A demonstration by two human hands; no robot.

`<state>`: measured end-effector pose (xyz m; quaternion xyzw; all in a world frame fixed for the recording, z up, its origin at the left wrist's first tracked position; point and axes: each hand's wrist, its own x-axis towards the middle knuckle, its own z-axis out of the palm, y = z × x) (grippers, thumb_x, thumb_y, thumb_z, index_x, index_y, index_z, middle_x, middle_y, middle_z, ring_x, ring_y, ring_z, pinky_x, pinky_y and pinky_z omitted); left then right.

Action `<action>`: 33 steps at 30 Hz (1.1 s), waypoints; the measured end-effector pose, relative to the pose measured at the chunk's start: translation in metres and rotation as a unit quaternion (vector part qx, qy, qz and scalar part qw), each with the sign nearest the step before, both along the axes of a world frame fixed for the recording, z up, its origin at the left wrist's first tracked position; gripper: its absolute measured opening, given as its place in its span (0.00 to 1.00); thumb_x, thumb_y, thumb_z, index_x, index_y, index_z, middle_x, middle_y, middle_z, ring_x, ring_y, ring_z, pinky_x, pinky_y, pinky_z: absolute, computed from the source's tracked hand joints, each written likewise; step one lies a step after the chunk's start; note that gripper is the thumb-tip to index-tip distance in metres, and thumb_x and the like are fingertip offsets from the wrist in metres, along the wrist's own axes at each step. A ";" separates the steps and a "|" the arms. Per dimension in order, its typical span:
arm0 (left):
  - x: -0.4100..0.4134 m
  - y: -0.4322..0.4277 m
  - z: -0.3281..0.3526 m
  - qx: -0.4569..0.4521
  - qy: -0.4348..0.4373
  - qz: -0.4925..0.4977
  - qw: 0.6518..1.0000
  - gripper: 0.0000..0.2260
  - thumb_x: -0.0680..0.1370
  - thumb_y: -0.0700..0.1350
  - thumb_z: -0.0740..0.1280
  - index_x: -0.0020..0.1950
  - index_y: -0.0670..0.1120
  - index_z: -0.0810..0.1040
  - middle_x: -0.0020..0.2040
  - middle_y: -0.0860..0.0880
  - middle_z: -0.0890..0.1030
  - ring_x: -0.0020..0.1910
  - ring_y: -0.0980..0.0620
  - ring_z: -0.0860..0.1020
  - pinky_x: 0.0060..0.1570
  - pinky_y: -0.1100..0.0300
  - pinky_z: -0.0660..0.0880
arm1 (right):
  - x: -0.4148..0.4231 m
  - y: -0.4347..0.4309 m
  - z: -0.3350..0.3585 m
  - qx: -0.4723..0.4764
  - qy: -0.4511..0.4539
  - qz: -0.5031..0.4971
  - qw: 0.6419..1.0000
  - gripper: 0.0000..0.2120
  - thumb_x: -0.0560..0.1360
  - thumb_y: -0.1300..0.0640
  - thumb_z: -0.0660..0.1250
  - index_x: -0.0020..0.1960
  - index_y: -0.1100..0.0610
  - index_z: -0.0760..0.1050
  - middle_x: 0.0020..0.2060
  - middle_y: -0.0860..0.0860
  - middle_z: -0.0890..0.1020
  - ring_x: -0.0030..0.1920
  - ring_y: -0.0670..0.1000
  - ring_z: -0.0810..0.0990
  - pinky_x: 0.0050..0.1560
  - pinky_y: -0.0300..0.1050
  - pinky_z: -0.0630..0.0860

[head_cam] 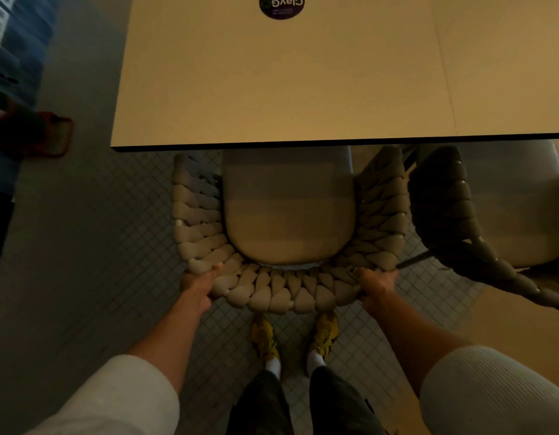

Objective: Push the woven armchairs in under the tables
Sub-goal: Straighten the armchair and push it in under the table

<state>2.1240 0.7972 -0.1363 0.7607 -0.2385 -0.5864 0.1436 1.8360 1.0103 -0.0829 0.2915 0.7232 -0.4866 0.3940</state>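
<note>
A beige woven armchair (pixel 281 293) with a padded seat cushion (pixel 289 211) stands in front of me, its front part under the pale table (pixel 271 83). My left hand (pixel 198 282) grips the left rear corner of the chair's woven backrest. At the right rear corner, my right hand (pixel 377 282) grips the backrest too. A second, darker woven armchair (pixel 453 215) stands to the right, angled, its seat partly under the same table edge.
A round dark sticker (pixel 282 4) lies on the tabletop near its far edge. The floor is small grey tiles (pixel 121 233). A red-framed object (pixel 57 136) sits on the floor at the left. My yellow shoes (pixel 295 337) stand just behind the chair.
</note>
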 end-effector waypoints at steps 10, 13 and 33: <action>-0.004 -0.001 0.003 0.014 -0.012 0.000 1.000 0.26 0.75 0.30 0.72 0.72 0.44 0.76 0.63 0.42 0.81 0.60 0.39 0.82 0.53 0.41 0.79 | 0.005 -0.001 -0.001 0.000 0.014 -0.009 1.000 0.36 0.80 0.70 0.68 0.80 0.51 0.56 0.63 0.58 0.73 0.57 0.60 0.77 0.53 0.63 0.79; -0.002 -0.002 0.005 0.008 -0.008 0.000 1.000 0.26 0.74 0.30 0.74 0.71 0.44 0.76 0.64 0.41 0.82 0.58 0.40 0.83 0.54 0.41 0.79 | 0.006 -0.002 0.000 -0.002 0.006 -0.012 1.000 0.38 0.80 0.70 0.67 0.82 0.49 0.53 0.69 0.60 0.72 0.60 0.60 0.76 0.58 0.66 0.79; -0.025 0.030 0.110 -0.027 -0.073 -0.131 0.988 0.50 0.57 0.62 0.85 0.70 0.52 0.60 0.71 0.46 0.72 0.64 0.43 0.76 0.61 0.36 0.76 | 0.012 0.022 0.038 0.018 0.004 0.059 0.998 0.74 0.54 0.37 0.85 0.84 0.48 0.39 0.79 0.61 0.67 0.73 0.64 0.74 0.68 0.69 0.76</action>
